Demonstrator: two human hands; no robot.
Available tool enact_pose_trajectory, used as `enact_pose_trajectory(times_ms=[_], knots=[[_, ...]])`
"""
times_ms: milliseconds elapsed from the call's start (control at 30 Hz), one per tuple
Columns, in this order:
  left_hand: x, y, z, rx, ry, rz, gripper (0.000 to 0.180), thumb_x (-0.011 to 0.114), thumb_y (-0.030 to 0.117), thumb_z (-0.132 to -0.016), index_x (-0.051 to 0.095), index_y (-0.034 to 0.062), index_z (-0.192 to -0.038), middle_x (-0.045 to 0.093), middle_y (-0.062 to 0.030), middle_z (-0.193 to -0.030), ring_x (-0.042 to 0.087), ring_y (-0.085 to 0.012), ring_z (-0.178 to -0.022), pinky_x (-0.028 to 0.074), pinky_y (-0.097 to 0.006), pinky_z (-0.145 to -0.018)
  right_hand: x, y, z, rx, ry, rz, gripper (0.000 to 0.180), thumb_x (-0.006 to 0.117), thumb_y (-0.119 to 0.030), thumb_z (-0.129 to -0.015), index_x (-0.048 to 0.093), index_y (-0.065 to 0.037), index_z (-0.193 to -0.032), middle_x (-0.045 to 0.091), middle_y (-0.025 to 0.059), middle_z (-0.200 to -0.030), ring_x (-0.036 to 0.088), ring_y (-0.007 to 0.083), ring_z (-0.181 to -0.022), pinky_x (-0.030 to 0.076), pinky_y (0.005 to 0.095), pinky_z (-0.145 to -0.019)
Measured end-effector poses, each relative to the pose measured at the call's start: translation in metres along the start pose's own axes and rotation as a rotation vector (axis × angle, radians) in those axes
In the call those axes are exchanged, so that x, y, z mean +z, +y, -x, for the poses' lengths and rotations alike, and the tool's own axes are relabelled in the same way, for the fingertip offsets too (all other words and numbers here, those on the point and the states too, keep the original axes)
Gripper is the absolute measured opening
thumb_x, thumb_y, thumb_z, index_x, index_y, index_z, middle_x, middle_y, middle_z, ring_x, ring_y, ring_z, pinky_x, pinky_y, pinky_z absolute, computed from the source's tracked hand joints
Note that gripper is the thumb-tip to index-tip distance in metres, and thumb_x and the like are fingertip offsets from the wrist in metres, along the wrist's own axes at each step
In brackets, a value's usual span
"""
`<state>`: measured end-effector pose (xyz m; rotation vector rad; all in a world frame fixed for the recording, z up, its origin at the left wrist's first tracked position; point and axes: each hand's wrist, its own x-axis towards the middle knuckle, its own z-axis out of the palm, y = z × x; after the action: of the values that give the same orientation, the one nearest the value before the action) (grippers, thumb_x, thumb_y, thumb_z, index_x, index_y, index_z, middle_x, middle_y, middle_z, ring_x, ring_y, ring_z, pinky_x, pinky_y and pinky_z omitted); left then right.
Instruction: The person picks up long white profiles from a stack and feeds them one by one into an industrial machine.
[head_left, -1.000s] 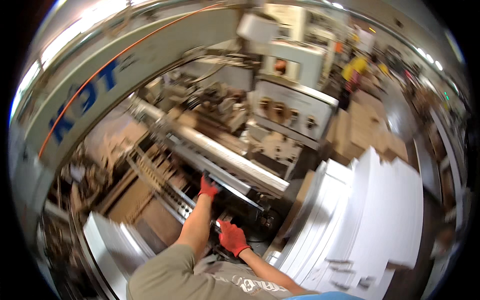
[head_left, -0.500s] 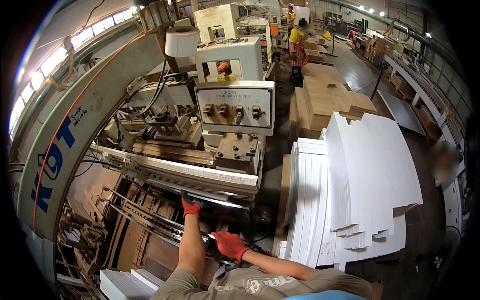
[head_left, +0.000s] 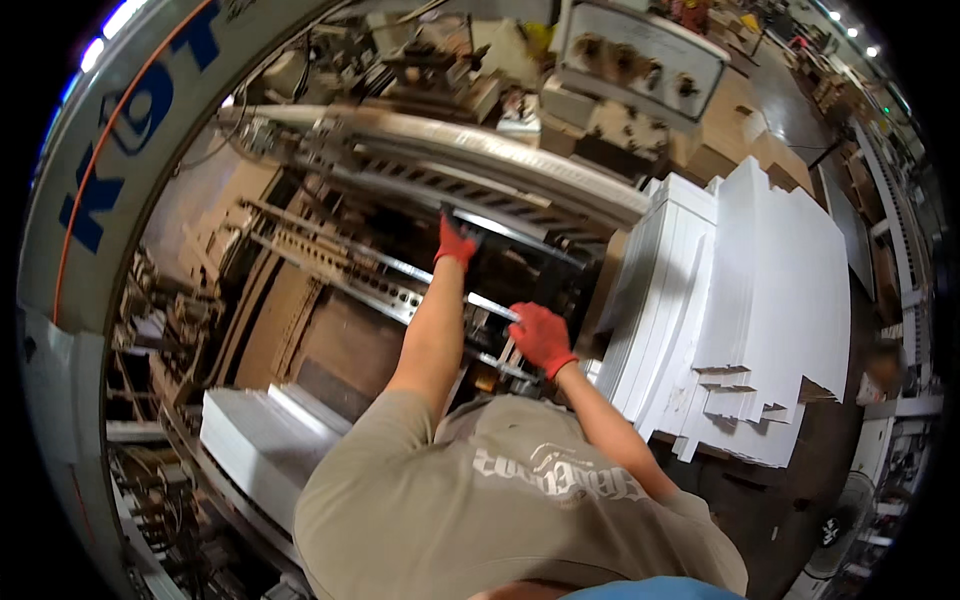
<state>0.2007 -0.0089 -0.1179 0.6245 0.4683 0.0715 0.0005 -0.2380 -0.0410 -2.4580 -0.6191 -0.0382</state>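
Hands, two, red-gloved: left hand [head_left: 455,243] and right hand [head_left: 541,337] on machine bars [head_left: 400,290].

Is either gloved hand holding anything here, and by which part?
The left hand grips the near end of a dark metal bar on the machine. The right hand rests on a lower silver rail; whether it grips cannot be told.

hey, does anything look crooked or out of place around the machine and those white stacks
The white die-cut sheets right of the machine stand unevenly: their notched lower ends stagger out in steps rather than lining up. Otherwise nothing stands out; the left hand and right hand, in red gloves, rest on the machine's metal rails.
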Motion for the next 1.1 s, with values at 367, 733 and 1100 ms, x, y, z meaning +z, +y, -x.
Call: enact_pose_trajectory(times_ms=[367,733,1100], knots=[[0.021,0.011,0.019,-0.166,-0.078,0.224,0.089,0.056,0.072,-0.081,0.028,0.0231,-0.15,0.024,-0.0129,-0.156,0.029,-0.0355,-0.139,0.015,-0.061,-0.112,0.0,-0.023,-0.003,0.127,0.045,0.091,0.027,0.062,-0.029,-0.081,0.065,-0.013,-0.103,0.066,0.0074,-0.09,0.064,0.0295,-0.086,0.052,0.041,-0.073],[-0.001,-0.002,-0.011,-0.198,-0.086,0.163,0.085,0.061,0.071,-0.078,0.034,0.0261,-0.145,0.034,-0.0101,-0.141,0.036,-0.0341,-0.127,0.024,-0.059,-0.108,0.0,-0.032,-0.004,0.138,0.061,0.08,0.023,0.062,-0.026,-0.083,0.065,-0.012,-0.101,0.065,0.0071,-0.093,0.064,0.0295,-0.085,0.051,0.042,-0.073],[-0.009,-0.001,-0.022,-0.211,0.135,0.045,0.081,0.068,0.073,-0.071,0.045,0.0263,-0.133,0.04,-0.0122,-0.136,0.047,-0.0365,-0.115,0.034,-0.059,-0.103,-0.003,-0.025,-0.013,0.153,0.31,-0.155,0.032,0.069,-0.032,-0.081,0.061,-0.011,-0.104,0.055,0.0108,-0.128,0.063,0.0299,-0.101,0.053,0.0392,-0.082]])
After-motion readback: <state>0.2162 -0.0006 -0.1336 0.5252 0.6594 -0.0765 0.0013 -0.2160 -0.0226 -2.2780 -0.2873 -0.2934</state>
